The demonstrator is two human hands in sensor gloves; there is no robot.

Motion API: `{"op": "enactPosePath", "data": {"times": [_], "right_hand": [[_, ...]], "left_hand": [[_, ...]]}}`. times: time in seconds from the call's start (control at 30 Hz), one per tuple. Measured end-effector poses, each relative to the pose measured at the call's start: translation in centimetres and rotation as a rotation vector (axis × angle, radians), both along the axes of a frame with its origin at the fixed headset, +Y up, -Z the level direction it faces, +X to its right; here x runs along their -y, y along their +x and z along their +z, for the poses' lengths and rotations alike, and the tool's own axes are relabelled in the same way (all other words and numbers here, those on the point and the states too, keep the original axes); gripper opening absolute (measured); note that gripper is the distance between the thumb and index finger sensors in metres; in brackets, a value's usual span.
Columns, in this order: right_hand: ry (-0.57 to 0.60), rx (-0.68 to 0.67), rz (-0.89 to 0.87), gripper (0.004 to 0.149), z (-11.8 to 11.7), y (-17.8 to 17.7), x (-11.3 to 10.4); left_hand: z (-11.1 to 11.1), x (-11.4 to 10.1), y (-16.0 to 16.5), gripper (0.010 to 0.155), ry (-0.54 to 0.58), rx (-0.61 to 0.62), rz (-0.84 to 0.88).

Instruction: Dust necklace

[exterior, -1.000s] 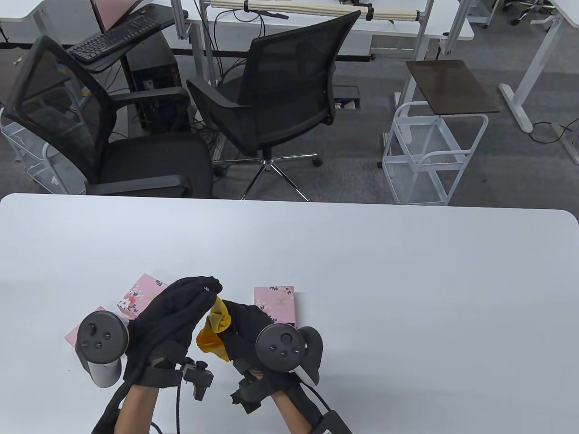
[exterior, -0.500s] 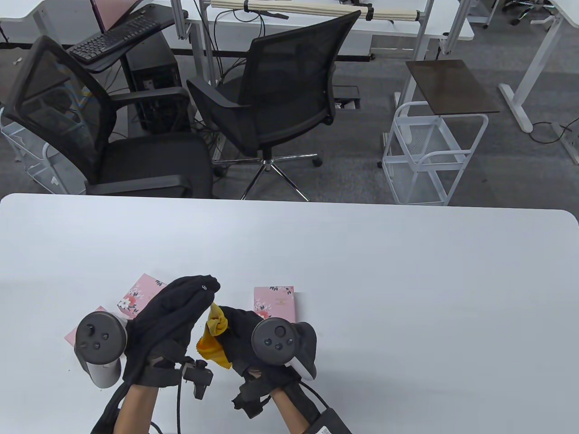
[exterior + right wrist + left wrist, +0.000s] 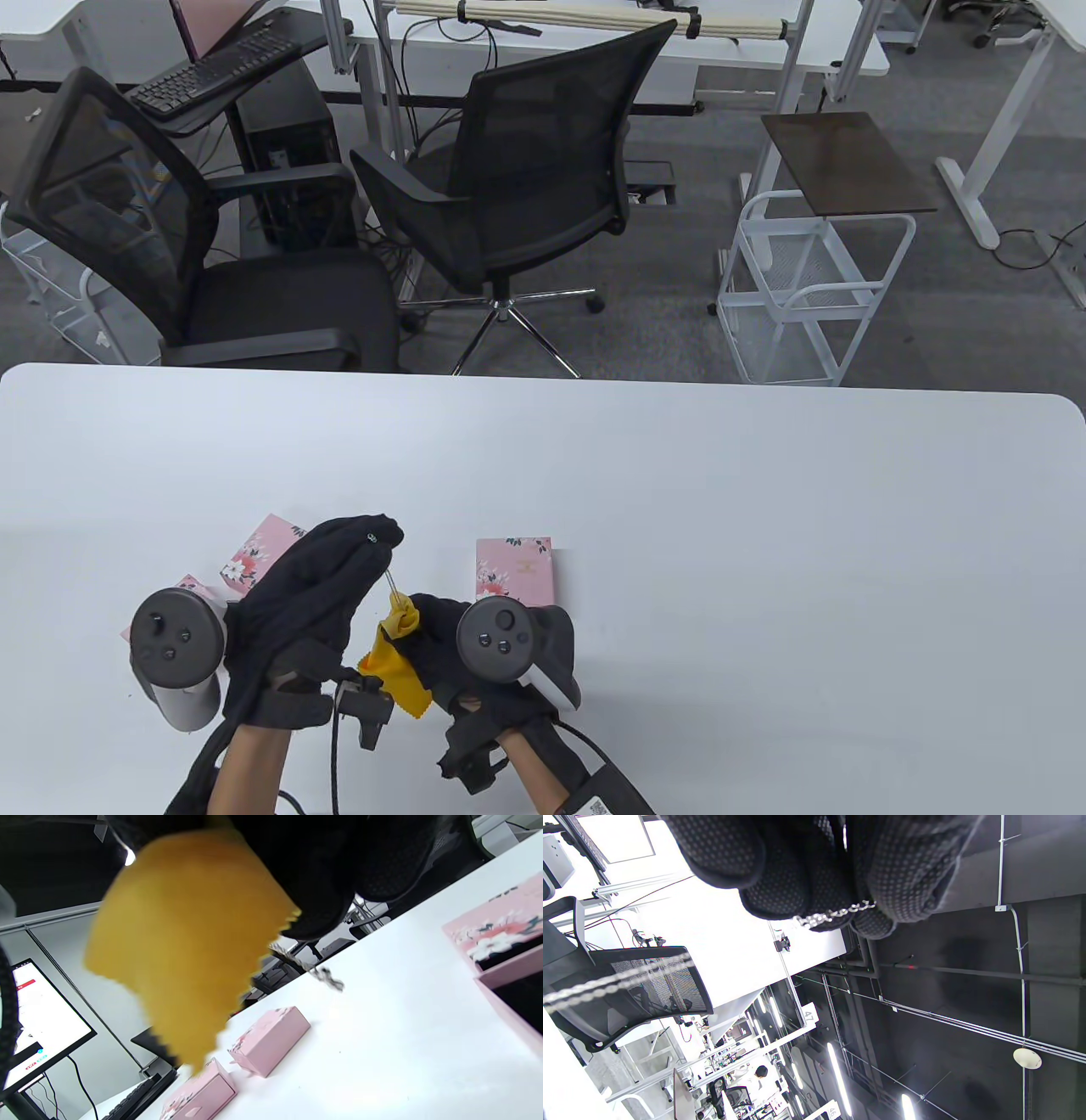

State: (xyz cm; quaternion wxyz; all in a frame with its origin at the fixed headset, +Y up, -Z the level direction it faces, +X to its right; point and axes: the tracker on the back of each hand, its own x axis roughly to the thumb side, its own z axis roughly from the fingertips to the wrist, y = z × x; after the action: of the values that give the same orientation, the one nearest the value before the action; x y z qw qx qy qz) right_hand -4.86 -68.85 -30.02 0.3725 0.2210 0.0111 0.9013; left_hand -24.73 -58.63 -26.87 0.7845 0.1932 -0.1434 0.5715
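Necklace [image 3: 391,586] hangs taut, upright, from left hand [image 3: 318,594].

You work in an office, black mesh chairs [image 3: 509,161] behind your white table [image 3: 679,509], a keyboard [image 3: 212,72] on a desk, grey carpet, a white trolley [image 3: 814,289]

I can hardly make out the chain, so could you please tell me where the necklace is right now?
In the table view the necklace runs between the hands, near the table's front edge: the left hand pinches its upper end and the yellow cloth in the right hand wraps it below.
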Motion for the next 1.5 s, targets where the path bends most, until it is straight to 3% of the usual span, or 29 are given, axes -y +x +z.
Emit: {"op": "enactPosePath", "data": {"times": [0.53,0.97,1.5], "right_hand": [[-0.094,-0.021,0.071,0.040,-0.1,-1.1,2.6],[-0.080,0.002,0.144,0.042,0.1,-1.5,3.0],[-0.147,-0.031,0.142,0.046,0.2,-1.8,3.4]], "left_hand": [[0.2,-0.2,-0.2,0.035,0.016,-0.013,0.027],[0.2,-0.1,0.0,0.035,0.020,-0.023,0.011],[0.1,0.0,-0.3,0.035,0.013,-0.035,0.023]]}}
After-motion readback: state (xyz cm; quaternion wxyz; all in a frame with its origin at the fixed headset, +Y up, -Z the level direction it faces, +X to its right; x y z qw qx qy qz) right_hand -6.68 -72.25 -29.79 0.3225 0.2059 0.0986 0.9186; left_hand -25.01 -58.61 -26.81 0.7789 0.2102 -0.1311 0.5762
